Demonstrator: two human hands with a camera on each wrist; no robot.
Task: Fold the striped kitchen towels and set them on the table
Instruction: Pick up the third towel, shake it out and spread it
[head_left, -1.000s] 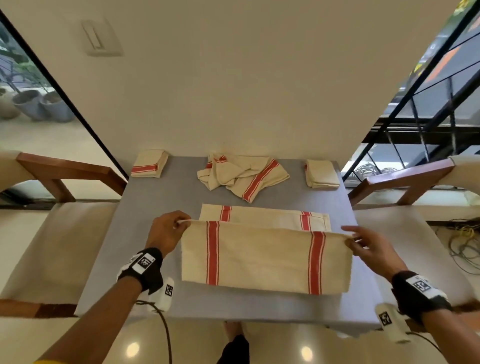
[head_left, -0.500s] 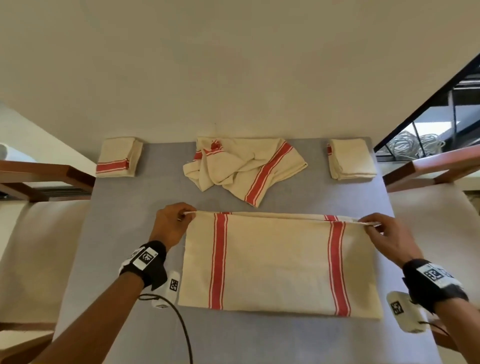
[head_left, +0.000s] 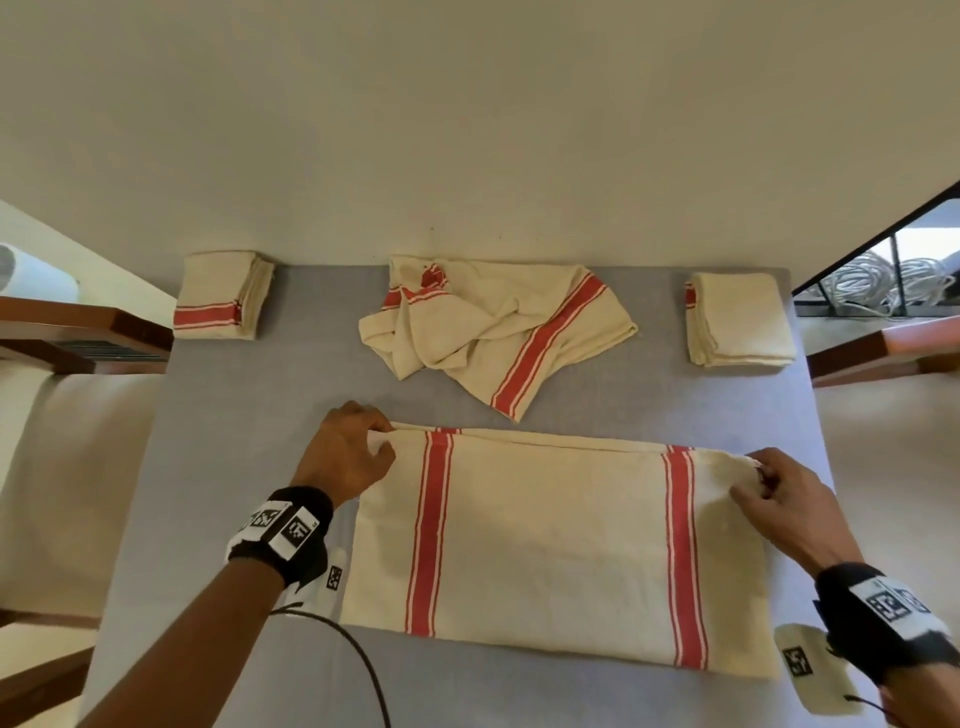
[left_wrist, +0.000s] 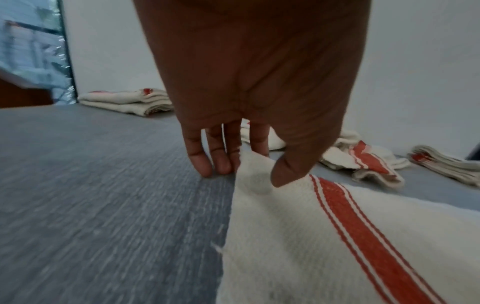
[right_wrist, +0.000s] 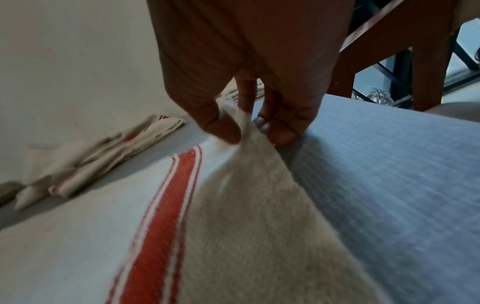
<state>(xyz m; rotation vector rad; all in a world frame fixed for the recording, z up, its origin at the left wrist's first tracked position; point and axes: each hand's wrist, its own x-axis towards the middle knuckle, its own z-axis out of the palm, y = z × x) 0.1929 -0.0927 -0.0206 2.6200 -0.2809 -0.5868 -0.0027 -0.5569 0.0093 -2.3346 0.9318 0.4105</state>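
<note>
No readable text; wristband markers only coded squares.

Plain cream wall behind grey table; wooden-framed cushioned chairs left and right; window with coiled cables at right.

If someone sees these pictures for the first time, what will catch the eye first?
The half-folded striped towel lying flat near the front of the grey table, its far corners pinched by the left hand and right hand. Behind it lies a crumpled towel between two folded towels.
</note>
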